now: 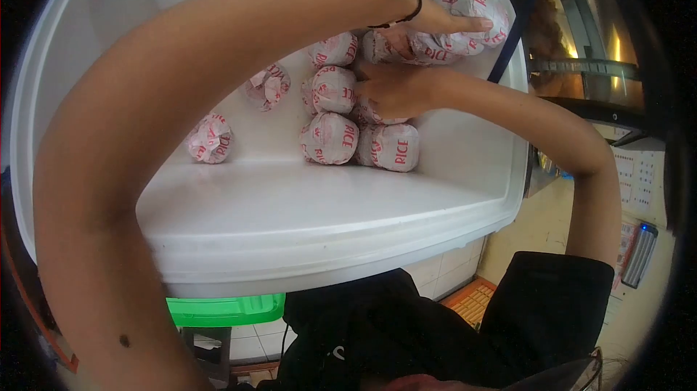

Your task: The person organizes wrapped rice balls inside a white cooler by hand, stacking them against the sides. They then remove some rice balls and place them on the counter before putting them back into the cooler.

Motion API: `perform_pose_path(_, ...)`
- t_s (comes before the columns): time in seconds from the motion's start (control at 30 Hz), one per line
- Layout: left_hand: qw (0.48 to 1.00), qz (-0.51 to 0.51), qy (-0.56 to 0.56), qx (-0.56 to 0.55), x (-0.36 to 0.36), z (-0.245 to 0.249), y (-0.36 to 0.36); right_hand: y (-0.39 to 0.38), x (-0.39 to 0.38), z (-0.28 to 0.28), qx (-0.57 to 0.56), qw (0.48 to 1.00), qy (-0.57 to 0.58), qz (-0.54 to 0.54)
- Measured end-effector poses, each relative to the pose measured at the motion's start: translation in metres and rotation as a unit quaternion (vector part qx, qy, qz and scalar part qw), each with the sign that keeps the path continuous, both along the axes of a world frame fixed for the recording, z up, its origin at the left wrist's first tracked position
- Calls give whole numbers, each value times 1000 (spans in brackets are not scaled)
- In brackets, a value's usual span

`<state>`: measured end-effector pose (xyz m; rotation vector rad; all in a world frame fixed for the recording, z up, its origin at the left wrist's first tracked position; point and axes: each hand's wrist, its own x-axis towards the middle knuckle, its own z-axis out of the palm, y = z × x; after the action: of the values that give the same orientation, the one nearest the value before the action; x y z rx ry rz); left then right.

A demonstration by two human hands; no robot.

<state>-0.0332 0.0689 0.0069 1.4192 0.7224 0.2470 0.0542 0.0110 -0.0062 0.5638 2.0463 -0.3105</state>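
Observation:
Paper-wrapped balls printed "RICE" sit in a large white container (334,238). My left hand (446,19) reaches over to the upper right, its thumb pressed on a wrapped rice packet (479,2); its other fingers are mostly hidden. Lower and nearer the middle, my right hand (399,92) has its fingers curled over another packet, partly covered, in the stacked group. Beside it stands a column of packets (334,89), with one more packet (396,148) just below the hand. Two packets lie apart at the left, one (210,138) near my left forearm.
A dark blue strap (517,28) crosses the container's right edge. Below the container is a green plastic lid or tub (226,310). An orange grate (475,302) lies on the floor. Metal equipment (581,68) stands at the right, near papers on the wall (637,177).

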Motion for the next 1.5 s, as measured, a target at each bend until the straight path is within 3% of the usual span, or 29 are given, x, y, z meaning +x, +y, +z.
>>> perform_pose_path(0.13,1000,4,2,-16,1,-1,-4,2,6,9,-10,999,-45,-5)
perform_pose_path(0.2,1000,6,5,-26,0,-1,-5,3,24,-9,-3,995,81,65)
perform_pose_path(0.23,1000,7,4,-30,1,-2,-6,6,27,-16,-4,994,80,67)
perform_pose_path(0.3,999,7,5,-41,2,0,-6,13,33,-25,16,932,177,315)
perform_pose_path(0.43,1000,13,-4,1,1,-1,-6,4,37,-21,72,941,227,239)
perform_pose_path(0.5,1000,17,-2,5,14,-10,11,4,21,-10,77,970,116,199)
perform_pose_path(0.57,974,42,60,216,52,-39,54,-4,-27,0,90,963,89,237)
perform_pose_path(0.6,968,40,39,244,52,-39,58,-10,-50,-5,110,953,60,275)
perform_pose_path(0.63,971,35,3,237,43,-33,45,-18,-61,-17,95,958,170,211)
perform_pose_path(0.67,970,31,-22,240,34,-27,34,-28,-73,-26,80,947,277,142)
perform_pose_path(0.73,965,23,-56,256,24,-22,27,-40,-88,-86,167,875,411,193)
perform_pose_path(0.77,962,19,-70,265,21,-19,24,-44,-91,-104,171,875,414,185)
perform_pose_path(0.83,955,11,-90,283,20,-20,22,-49,-96,-134,372,782,440,240)
perform_pose_path(0.87,952,8,-98,290,20,-21,23,-45,-106,-147,373,785,434,237)
perform_pose_path(0.97,958,-11,-92,272,24,-15,24,-17,-120,-158,342,825,398,211)
perform_pose_path(1.03,969,-41,-53,238,26,-12,26,4,-124,-116,49,935,330,123)
perform_pose_path(1.07,974,-54,-33,218,27,-13,27,6,-122,-81,51,935,328,126)
perform_pose_path(1.1,978,-65,-14,196,27,-13,27,0,-118,-32,-61,950,304,-32)
perform_pose_path(1.13,982,-77,5,171,26,-15,27,-3,-113,-7,-172,929,267,-191)
perform_pose_path(1.17,985,-72,5,155,23,-16,26,2,-106,-19,-174,930,264,-190)
perform_pose_path(1.23,993,-42,-4,114,17,-16,15,11,-92,-44,-501,798,277,-187)
perform_pose_path(1.27,995,-29,-9,97,12,-16,9,11,-84,-45,-500,799,277,-186)
perform_pose_path(1.33,997,-4,-16,70,6,-13,-2,-5,-70,-29,-353,920,71,-155)
perform_pose_path(1.5,997,34,0,62,-2,-6,-13,-18,-14,-23,-291,942,137,-96)
